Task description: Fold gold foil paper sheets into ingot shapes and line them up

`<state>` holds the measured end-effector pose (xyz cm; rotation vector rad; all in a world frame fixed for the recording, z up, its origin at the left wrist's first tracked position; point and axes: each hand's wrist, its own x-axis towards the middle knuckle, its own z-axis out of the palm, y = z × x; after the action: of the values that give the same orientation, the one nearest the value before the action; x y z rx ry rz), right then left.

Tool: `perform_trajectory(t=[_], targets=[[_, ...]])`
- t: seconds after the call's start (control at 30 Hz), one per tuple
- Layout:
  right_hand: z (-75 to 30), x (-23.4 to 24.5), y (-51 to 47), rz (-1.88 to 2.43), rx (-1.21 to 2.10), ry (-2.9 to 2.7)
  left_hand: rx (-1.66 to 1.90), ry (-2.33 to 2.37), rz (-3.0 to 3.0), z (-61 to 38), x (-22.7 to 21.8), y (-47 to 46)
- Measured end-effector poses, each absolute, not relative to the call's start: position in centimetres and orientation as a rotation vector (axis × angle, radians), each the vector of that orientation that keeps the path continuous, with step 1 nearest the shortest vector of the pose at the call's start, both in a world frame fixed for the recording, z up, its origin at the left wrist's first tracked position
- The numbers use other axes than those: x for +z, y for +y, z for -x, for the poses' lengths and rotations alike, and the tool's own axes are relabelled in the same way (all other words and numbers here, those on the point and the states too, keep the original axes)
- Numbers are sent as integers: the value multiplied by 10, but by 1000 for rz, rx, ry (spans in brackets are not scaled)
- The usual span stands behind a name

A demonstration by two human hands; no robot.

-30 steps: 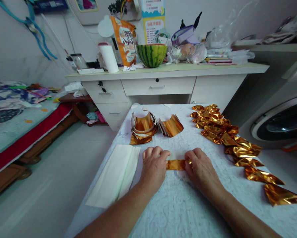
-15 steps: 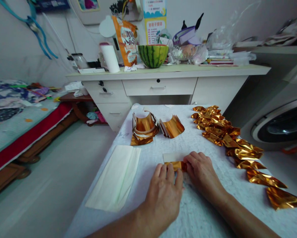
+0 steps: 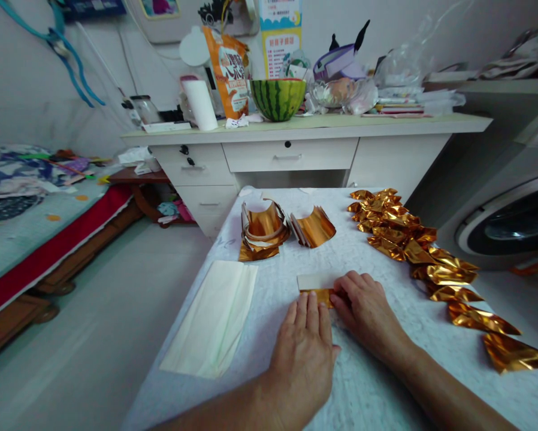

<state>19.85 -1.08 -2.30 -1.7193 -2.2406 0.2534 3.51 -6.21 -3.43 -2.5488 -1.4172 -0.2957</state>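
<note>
Cloth-covered table (image 3: 363, 395), gold foil paper (image 3: 325, 296) between its side edges, left hand (image 3: 302, 359) flat on it, fingers together, right hand (image 3: 368, 311) curled, grip unclear, foil pieces (image 3: 451, 276) along right edge, white desk (image 3: 291, 154) past far edge, washing machine (image 3: 498, 149) right.

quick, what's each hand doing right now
Left hand: open, fingers out flat on the gold foil strip.
Right hand: fingers bent at the strip's right end; can't tell if gripping.

Pretty minimal look tbh: left hand (image 3: 302, 356) and right hand (image 3: 368, 314) both bare, knuckles showing, and the left forearm (image 3: 239, 402) and right forearm (image 3: 444, 380) are just as uncovered.
</note>
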Motion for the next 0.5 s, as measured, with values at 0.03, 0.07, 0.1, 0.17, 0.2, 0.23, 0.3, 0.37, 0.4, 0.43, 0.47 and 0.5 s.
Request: perform_trajectory(t=[0.03, 0.07, 0.1, 0.17, 0.2, 0.23, 0.3, 0.37, 0.4, 0.43, 0.47, 0.5], targets=[[-199, -22, -11, 1714, 260, -2241, -297, -1422, 2540, -36, -35, -63], [-199, -22, -12, 1706, 268, -2242, -299, -1423, 2537, -36, -35, -63], [-199, -21, -12, 1697, 275, -2243, -300, -1421, 2537, -37, -36, -63], [-199, -20, -14, 1683, 283, -2246, -300, -1422, 2536, -37, -37, -63], [-198, -19, -14, 1683, 279, -2245, -300, -1420, 2537, -38, -37, -63], [-198, -19, -15, 1687, 270, -2245, -303, -1423, 2533, -38, -37, -63], [-197, -19, -15, 1699, 245, -2243, -303, -1421, 2534, -38, -37, -63], [-196, -20, -15, 1718, 217, -2239, -298, -1420, 2544, -38, -36, -62], [-196, -21, -15, 1730, 203, -2233, -295, -1423, 2549, -37, -35, -62], [-196, -22, -15, 1741, 188, -2225, -293, -1425, 2555, -37, -34, -62], [-196, -24, -14, 1752, 172, -2216, -293, -1427, 2560, -37, -34, -62], [-197, -26, -14, 1760, 151, -2208, -292, -1431, 2563, -37, -34, -62]])
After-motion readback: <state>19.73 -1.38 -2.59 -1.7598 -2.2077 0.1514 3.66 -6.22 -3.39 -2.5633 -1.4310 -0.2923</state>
